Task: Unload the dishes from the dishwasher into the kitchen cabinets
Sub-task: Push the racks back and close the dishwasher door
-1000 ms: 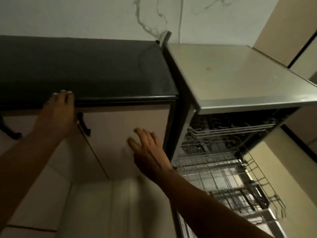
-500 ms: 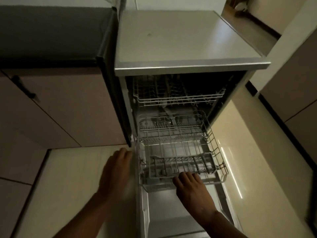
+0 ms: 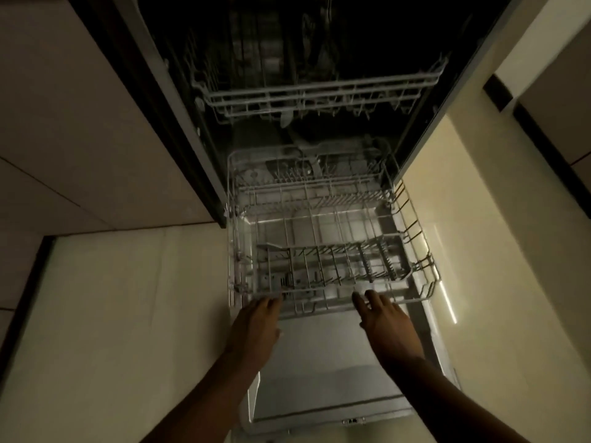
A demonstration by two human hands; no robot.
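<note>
Both hands reached the near rail of the lower rack (image 3: pixel 323 251): the left hand (image 3: pixel 256 327) touched it with straight fingers, the right hand (image 3: pixel 388 321) hovered open beside it. No dishes showed in the rack. An uneven push could jam it on the open door (image 3: pixel 326 372).

The lower rack (image 3: pixel 323 238) is showing pale grey wire in a grid pattern. The upper rack (image 3: pixel 319 97) is looking grey too. The dishwasher (image 3: pixel 287 43) inside is appearing black. The floor (image 3: pixel 128 298) is showing cream tiles.
</note>
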